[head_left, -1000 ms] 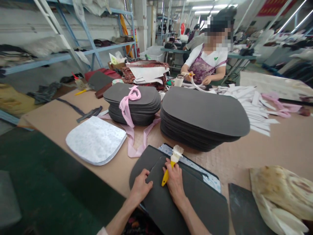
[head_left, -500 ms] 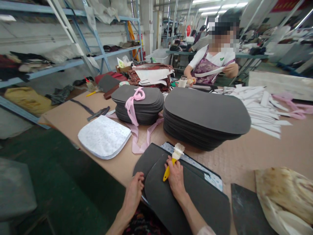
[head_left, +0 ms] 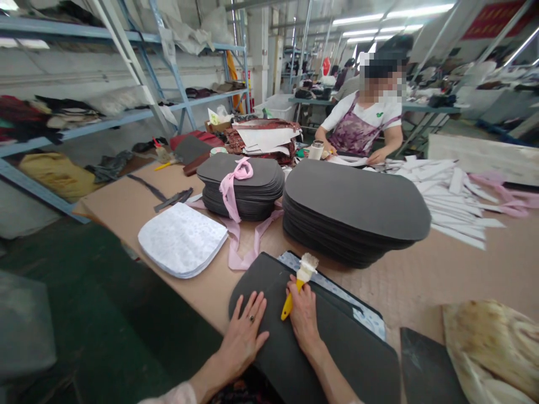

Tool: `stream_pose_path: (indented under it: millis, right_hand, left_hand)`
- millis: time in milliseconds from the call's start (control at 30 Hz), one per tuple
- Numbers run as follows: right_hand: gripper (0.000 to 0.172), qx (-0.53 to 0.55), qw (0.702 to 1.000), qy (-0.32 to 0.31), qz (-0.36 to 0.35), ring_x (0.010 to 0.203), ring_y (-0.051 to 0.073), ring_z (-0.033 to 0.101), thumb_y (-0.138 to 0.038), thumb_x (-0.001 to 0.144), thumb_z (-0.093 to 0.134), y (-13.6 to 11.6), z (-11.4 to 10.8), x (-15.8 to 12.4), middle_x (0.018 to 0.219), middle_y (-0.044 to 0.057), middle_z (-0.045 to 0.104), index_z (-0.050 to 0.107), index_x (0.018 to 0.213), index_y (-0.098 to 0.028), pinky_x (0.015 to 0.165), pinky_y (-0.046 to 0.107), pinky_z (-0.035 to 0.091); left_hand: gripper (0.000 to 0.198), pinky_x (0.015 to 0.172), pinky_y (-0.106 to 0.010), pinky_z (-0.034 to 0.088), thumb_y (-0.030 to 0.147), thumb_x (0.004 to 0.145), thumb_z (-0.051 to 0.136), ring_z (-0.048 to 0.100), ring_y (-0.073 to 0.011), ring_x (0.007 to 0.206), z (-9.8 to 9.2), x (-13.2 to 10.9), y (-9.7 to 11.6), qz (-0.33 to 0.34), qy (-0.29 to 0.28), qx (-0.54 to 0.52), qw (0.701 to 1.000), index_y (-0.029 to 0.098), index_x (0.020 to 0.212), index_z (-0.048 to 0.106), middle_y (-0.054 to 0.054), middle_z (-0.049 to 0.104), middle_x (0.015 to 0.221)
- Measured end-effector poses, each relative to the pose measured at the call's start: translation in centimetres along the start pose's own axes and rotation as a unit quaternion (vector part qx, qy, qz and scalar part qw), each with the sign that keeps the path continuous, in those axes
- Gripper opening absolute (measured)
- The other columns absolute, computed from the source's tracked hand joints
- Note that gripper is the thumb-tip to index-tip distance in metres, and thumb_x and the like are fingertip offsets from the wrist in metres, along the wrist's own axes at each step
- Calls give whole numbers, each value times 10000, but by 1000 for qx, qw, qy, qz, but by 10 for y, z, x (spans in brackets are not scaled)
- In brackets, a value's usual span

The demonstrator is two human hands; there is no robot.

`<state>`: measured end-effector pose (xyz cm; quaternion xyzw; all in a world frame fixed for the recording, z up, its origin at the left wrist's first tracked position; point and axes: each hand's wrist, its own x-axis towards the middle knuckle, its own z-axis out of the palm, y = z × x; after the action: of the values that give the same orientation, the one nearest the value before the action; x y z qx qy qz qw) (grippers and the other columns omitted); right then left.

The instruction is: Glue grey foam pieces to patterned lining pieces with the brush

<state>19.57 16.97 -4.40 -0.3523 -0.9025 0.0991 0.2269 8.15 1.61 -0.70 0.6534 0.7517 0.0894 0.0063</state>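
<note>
My left hand (head_left: 245, 332) lies flat with fingers spread on a dark grey foam panel (head_left: 341, 348) at the near table edge. My right hand (head_left: 302, 312) rests on the same panel and grips the yellow handle of a small glue brush (head_left: 297, 283), bristles pointing away from me. Under the grey panel a patterned white-and-blue piece (head_left: 362, 310) shows along its far edge.
Two tall stacks of grey foam panels stand beyond, the left stack (head_left: 256, 191) tied with pink ribbon, the right stack (head_left: 357, 207) loose. A white patterned stack (head_left: 183, 240) lies left. A person (head_left: 362, 120) works across the table beside white strips (head_left: 442, 185). Shelving (head_left: 105, 118) stands left.
My left hand came from the panel's near edge up onto its surface and spread flat. My right hand and the brush stayed in place. The person opposite lowered their hands.
</note>
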Motion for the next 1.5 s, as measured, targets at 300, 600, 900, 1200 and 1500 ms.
stream_pose_path:
  millis: [300,600,900,1200,1500]
  right_hand:
    - [238,4,1000,9,-4,961,246,494,-151,903,357,1,3,0,1217,106,570,583,968,-188,726,347,394]
    - [375,23,1000,13,3,912,231,498,-36,847,355,-2,-5,3,1213,95,567,550,1114,-213,713,348,408]
    - [301,26,999,28,26,969,199,516,-105,878,390,-6,-10,4,1211,65,572,556,1104,-214,775,317,450]
    - [327,-76,972,138,172,990,265,578,-292,930,320,89,-51,-101,1085,175,611,576,1054,-129,750,383,497]
    - [260,-106,956,213,172,1038,295,540,-299,884,452,90,-62,-120,1102,162,621,567,1067,-154,822,441,461]
  left_hand:
    - [604,1051,-461,304,289,859,455,236,-247,1340,1,18,7,52,8,43,998,178,1398,204,-72,293,1453]
    - [486,1069,-414,316,33,845,258,232,-182,1343,6,75,-7,76,35,-13,996,111,1310,378,-97,400,1393]
    - [502,1070,-465,264,214,875,367,280,-244,1323,20,99,0,127,21,-4,992,126,1365,301,-109,354,1418]
    - [529,1067,-509,213,238,859,373,288,-271,1317,19,104,4,120,24,10,992,103,1366,302,-137,322,1429]
    - [509,1047,-526,227,181,854,372,311,-255,1308,12,104,5,113,16,-2,994,246,1357,332,-85,350,1425]
